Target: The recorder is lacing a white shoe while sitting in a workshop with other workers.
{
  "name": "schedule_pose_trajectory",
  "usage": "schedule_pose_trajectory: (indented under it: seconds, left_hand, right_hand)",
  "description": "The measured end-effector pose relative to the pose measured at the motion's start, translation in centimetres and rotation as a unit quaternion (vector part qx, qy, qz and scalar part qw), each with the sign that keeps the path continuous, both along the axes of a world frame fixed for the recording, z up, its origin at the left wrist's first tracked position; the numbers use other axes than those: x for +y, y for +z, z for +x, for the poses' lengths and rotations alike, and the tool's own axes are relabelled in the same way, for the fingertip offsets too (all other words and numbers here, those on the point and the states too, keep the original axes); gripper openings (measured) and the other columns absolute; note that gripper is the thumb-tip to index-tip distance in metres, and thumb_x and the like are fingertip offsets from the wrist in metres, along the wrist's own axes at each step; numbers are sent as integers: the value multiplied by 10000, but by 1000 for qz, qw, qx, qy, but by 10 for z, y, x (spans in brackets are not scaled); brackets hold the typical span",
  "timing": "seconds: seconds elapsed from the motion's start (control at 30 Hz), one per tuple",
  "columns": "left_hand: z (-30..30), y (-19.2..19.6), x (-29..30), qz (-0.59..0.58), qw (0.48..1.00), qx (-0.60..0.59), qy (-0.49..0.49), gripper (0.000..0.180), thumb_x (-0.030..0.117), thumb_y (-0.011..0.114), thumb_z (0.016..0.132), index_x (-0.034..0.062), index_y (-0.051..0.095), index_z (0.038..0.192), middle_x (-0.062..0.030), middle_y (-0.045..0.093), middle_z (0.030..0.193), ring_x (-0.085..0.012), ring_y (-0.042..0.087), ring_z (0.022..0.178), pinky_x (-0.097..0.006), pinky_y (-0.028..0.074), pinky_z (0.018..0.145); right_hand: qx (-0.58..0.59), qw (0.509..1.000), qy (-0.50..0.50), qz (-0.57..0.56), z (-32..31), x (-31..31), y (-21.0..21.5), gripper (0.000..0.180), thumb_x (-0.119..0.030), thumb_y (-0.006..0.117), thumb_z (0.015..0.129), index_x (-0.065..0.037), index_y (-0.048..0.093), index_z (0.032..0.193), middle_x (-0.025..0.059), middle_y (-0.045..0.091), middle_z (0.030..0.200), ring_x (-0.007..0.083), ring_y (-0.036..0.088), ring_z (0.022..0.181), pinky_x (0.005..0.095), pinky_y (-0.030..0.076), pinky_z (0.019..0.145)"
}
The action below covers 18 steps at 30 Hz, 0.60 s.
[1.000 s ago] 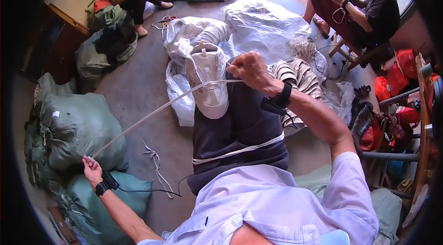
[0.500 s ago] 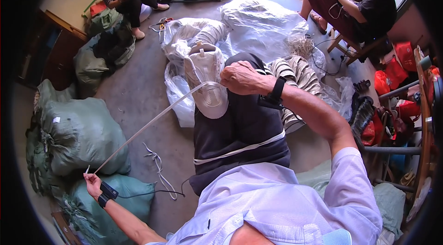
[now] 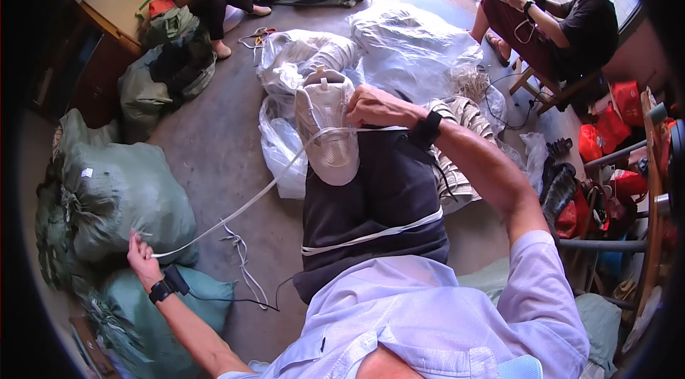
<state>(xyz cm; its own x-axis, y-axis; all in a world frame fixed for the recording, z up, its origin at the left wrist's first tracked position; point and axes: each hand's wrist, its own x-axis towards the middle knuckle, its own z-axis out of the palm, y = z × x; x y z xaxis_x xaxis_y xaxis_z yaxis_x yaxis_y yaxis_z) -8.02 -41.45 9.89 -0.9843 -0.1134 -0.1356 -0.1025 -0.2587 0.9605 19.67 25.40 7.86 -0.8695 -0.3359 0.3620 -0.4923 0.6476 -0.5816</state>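
A cream-white sneaker (image 3: 335, 154) rests on my dark-trousered knees, toe toward me. A long white shoelace (image 3: 260, 193) runs from my left hand up to the sneaker and crosses its front; another stretch of it passes right, below my right hand. My left hand (image 3: 145, 263), out at the far left, is closed on the lace near its end. My right hand (image 3: 382, 105) is closed at the sneaker's right edge, fingertips against its upper; whether it also pinches lace is hidden. More white laces (image 3: 367, 233) lie across my thighs.
Clear plastic bags (image 3: 414, 43) and rows of similar shoes (image 3: 467, 125) lie beyond my knees. Stuffed green sacks (image 3: 128, 193) stand at left, near my left hand. A loose lace (image 3: 242, 265) lies on the floor. Two people sit farther off; a rack with red bags (image 3: 628, 100) stands right.
The lace has gone from taut to slack and now shows to the right of the sneaker too. My right hand has shifted from a fist to fingers against the sneaker's edge.
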Motion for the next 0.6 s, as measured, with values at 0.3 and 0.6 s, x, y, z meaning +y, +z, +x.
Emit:
schedule_pose_trajectory:
  seconds: [0.3, 0.6]
  left_hand:
    - [115, -6, 303, -44, 942, -53, -327, 226, 161, 603, 980, 31, 624, 1164, 5, 659, 879, 10, 311, 451, -174, 198, 381]
    - [187, -14, 409, -120, 876, 51, -464, 192, 172, 594, 983, 16, 701, 952, 23, 635, 654, -4, 399, 489, -193, 310, 450]
  right_hand:
    - [15, 950, -306, 57, 33, -55, -9, 192, -144, 568, 824, -10, 598, 690, 225, 590, 657, 420, 620, 659, 502, 454, 583]
    - [-7, 947, -318, 51, 28, -55, -7, 214, -181, 579, 837, -17, 600, 702, 223, 603, 674, 409, 630, 676, 504, 463, 611]
